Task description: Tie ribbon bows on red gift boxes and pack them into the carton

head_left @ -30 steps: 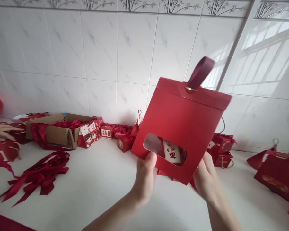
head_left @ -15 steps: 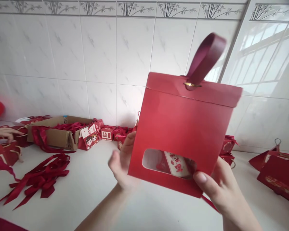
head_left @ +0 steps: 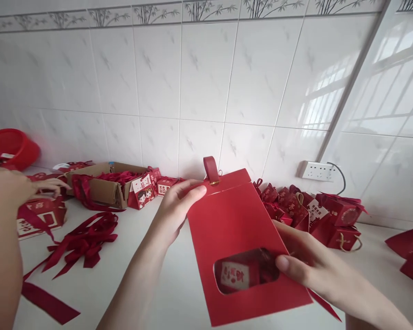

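Observation:
A red gift box point(head_left: 234, 224) with a clear window low on its front is held up before me, tilted over the table. Through the window a small white-and-red printed packet point(head_left: 234, 276) shows. At the top a dark red strap loop point(head_left: 211, 170) passes through a gold-coloured eyelet. My left hand point(head_left: 179, 201) grips the upper left corner, thumb on the front. My right hand point(head_left: 303, 256) holds the right edge near the window, its thumb in front and the other fingers partly hidden behind. A strip of red ribbon point(head_left: 325, 305) sticks out below my right hand.
Loose red ribbons point(head_left: 86, 243) lie left on the white table point(head_left: 137, 279). Behind them stand a cardboard box point(head_left: 99, 195) of ribbon and a red basin point(head_left: 20, 149). Another person's arm point(head_left: 3, 220) reaches in at left. Small red gift boxes point(head_left: 340, 211) stand along the tiled wall.
The gift box has come down and tilted back, its strap loop now lower. My left hand has moved from behind its left side to the top corner. The other person's arm reaches further in.

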The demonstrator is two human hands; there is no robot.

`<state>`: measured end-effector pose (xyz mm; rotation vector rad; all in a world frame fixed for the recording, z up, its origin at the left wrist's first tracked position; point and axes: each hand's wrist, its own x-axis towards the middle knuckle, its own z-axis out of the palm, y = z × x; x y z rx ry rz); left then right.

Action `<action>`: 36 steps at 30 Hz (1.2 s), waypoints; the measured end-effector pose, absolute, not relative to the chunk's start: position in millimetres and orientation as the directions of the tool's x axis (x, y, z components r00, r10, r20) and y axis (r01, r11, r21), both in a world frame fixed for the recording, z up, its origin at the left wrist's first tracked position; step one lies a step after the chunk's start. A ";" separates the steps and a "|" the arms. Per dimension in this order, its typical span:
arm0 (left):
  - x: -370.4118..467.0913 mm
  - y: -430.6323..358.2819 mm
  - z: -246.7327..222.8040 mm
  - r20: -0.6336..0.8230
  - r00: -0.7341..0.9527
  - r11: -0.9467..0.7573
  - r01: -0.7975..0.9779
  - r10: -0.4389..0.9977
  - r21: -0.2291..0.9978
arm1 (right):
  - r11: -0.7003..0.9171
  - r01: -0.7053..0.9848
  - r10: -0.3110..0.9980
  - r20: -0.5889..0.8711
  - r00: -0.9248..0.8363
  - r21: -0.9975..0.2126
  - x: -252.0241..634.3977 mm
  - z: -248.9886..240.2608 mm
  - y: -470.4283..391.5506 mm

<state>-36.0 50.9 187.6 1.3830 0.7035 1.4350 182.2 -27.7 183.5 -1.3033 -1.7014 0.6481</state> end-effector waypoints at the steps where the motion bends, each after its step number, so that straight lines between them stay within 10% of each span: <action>1: -38.0 51.4 188.2 0.383 0.144 -0.348 -0.221 0.912 0.911 | 0.299 0.501 0.946 0.319 -0.047 -0.812 184.1 182.2 -28.2; 14: -39.8 46.0 189.2 0.483 0.058 -0.484 0.005 0.874 0.875 | 0.347 0.620 0.938 0.271 -0.217 -0.704 191.0 185.2 -27.1; 36: -38.8 40.5 189.8 0.518 0.016 -0.510 -0.152 0.855 0.846 | 0.288 0.662 0.954 0.270 -0.133 -0.692 198.0 176.7 -33.2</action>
